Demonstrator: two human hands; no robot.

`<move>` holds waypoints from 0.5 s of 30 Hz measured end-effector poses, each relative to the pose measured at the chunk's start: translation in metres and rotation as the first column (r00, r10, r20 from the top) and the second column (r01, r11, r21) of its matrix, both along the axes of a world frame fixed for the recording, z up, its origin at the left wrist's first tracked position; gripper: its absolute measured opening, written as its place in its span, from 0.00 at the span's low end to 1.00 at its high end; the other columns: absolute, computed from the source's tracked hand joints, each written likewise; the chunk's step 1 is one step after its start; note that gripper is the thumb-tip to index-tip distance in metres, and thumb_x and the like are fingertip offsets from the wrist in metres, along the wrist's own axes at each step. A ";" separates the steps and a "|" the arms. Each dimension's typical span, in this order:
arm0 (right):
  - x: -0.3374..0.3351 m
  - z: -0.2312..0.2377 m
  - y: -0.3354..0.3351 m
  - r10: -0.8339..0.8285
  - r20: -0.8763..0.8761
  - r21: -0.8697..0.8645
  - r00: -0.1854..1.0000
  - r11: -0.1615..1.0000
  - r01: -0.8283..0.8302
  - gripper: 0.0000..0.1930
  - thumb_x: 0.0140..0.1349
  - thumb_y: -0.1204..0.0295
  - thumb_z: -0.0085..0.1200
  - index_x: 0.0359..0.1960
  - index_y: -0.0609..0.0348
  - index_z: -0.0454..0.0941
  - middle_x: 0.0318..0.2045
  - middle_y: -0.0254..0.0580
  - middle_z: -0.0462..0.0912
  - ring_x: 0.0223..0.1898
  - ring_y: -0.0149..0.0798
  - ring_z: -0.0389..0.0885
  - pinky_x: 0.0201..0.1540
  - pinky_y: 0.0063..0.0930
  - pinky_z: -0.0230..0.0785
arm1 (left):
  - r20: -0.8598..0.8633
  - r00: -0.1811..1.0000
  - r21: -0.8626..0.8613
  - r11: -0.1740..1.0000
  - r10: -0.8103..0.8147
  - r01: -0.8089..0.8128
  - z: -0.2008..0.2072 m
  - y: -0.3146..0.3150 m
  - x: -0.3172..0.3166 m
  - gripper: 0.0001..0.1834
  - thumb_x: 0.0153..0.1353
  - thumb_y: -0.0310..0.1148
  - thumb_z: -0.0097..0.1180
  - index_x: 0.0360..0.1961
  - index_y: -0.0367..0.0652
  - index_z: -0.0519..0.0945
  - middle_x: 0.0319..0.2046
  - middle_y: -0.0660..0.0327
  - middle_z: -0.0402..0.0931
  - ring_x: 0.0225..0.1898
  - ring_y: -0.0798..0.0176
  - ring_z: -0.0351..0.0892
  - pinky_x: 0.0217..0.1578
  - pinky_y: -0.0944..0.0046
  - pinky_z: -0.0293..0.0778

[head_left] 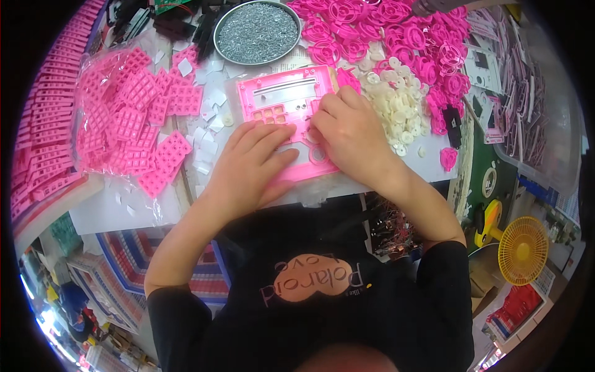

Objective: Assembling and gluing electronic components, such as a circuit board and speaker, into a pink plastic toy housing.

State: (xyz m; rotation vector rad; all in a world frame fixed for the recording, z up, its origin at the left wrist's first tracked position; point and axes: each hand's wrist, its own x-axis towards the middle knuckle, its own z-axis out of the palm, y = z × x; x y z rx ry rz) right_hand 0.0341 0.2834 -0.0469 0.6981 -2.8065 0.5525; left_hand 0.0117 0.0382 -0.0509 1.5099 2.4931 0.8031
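A pink plastic casing [248, 95] lies face down on the table in front of me, with a long slot, a keypad grid and a ring-shaped opening in it. My left hand [248, 162] rests over its lower left part, fingers stretched across the keypad grid [270, 114] and thumb by the lower edge. On the casing's right side, my right hand [352, 135] has its fingers bent and drawn together. Whatever they pinch is hidden beneath them.
A round metal tray of small screws [257, 31] stands behind the casing. Pink keypads [133, 102] lie in a clear bag at left. Cream discs [400, 102] and pink ring-shaped parts [427, 43] are heaped at right. A yellow fan [524, 251] stands lower right.
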 end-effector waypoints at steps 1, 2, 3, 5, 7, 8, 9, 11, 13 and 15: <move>-0.002 0.003 0.000 -0.002 0.018 -0.013 1.000 1.000 0.002 0.05 0.52 0.73 0.65 0.28 0.57 0.81 0.32 0.38 0.77 0.39 0.46 0.75 0.40 0.40 0.71 | 0.004 1.000 0.008 1.000 0.001 -0.001 -0.001 -0.001 0.000 0.28 0.50 0.40 0.71 0.53 0.46 0.80 0.65 0.54 0.72 0.65 0.46 0.70 0.67 0.42 0.62; -0.004 0.008 0.000 -0.004 0.037 -0.026 0.999 1.000 0.005 0.05 0.52 0.73 0.65 0.29 0.57 0.82 0.32 0.39 0.77 0.39 0.46 0.75 0.40 0.40 0.71 | 0.008 1.000 0.017 1.000 0.001 -0.001 -0.002 -0.001 0.000 0.27 0.50 0.40 0.71 0.53 0.47 0.80 0.65 0.54 0.72 0.65 0.47 0.69 0.67 0.43 0.62; -0.004 0.012 0.000 -0.007 0.053 -0.039 0.999 0.999 0.009 0.05 0.52 0.73 0.65 0.29 0.57 0.82 0.32 0.39 0.77 0.39 0.46 0.75 0.40 0.40 0.70 | 0.008 1.000 0.020 1.000 0.004 -0.004 -0.002 -0.001 0.000 0.27 0.50 0.40 0.70 0.52 0.46 0.80 0.65 0.54 0.72 0.65 0.47 0.69 0.67 0.43 0.62; -0.001 0.015 0.002 -0.014 0.084 -0.056 0.996 0.998 0.019 0.06 0.52 0.73 0.67 0.31 0.56 0.83 0.32 0.39 0.77 0.38 0.46 0.75 0.41 0.40 0.70 | 0.007 1.000 0.025 1.000 0.009 -0.009 -0.001 0.000 0.001 0.26 0.51 0.40 0.70 0.52 0.46 0.80 0.65 0.54 0.72 0.65 0.47 0.70 0.67 0.43 0.62; 0.001 0.015 0.004 -0.016 0.103 -0.086 0.995 0.996 0.025 0.06 0.52 0.73 0.67 0.32 0.55 0.84 0.32 0.39 0.77 0.38 0.46 0.74 0.41 0.40 0.69 | 0.012 1.000 0.036 0.999 0.007 -0.008 0.000 0.000 0.000 0.26 0.51 0.40 0.70 0.51 0.46 0.80 0.65 0.54 0.72 0.64 0.47 0.70 0.67 0.43 0.61; 0.002 0.013 0.004 -0.010 0.105 -0.106 0.994 0.994 0.021 0.06 0.52 0.72 0.67 0.32 0.55 0.84 0.32 0.39 0.77 0.38 0.46 0.75 0.41 0.40 0.69 | 0.014 1.000 0.041 0.999 0.006 -0.007 0.000 0.000 0.000 0.25 0.51 0.40 0.70 0.51 0.46 0.80 0.64 0.54 0.72 0.64 0.47 0.70 0.67 0.43 0.61; 0.004 0.010 0.005 -0.003 0.107 -0.127 0.994 0.992 0.017 0.07 0.52 0.72 0.67 0.32 0.55 0.84 0.33 0.39 0.77 0.38 0.46 0.75 0.40 0.41 0.69 | 0.014 1.000 0.044 0.999 0.008 -0.009 0.000 0.000 0.000 0.25 0.51 0.40 0.70 0.51 0.45 0.80 0.64 0.53 0.72 0.64 0.47 0.70 0.68 0.44 0.61; 0.008 0.005 0.006 -0.025 0.128 -0.165 0.991 0.985 0.047 0.06 0.53 0.71 0.67 0.32 0.55 0.84 0.33 0.38 0.77 0.39 0.47 0.74 0.41 0.41 0.69 | 0.015 1.000 0.048 0.999 0.011 -0.012 0.000 0.000 0.001 0.25 0.51 0.40 0.70 0.51 0.45 0.80 0.64 0.53 0.72 0.65 0.46 0.70 0.68 0.44 0.61; 0.011 0.004 0.004 -0.057 0.153 -0.190 0.987 0.978 0.086 0.06 0.54 0.70 0.67 0.32 0.55 0.84 0.33 0.38 0.77 0.40 0.47 0.74 0.43 0.42 0.68 | 0.014 0.999 0.082 0.996 0.030 -0.031 0.002 0.002 0.001 0.25 0.51 0.38 0.70 0.50 0.45 0.80 0.61 0.53 0.74 0.62 0.47 0.71 0.65 0.45 0.63; 0.015 0.004 0.001 -0.095 0.182 -0.201 0.979 0.971 0.132 0.05 0.56 0.69 0.66 0.32 0.55 0.84 0.33 0.38 0.77 0.41 0.47 0.73 0.44 0.42 0.67 | 0.034 0.996 0.131 0.988 0.081 -0.084 0.002 0.006 0.003 0.24 0.50 0.37 0.71 0.49 0.45 0.80 0.57 0.54 0.76 0.59 0.47 0.73 0.62 0.45 0.65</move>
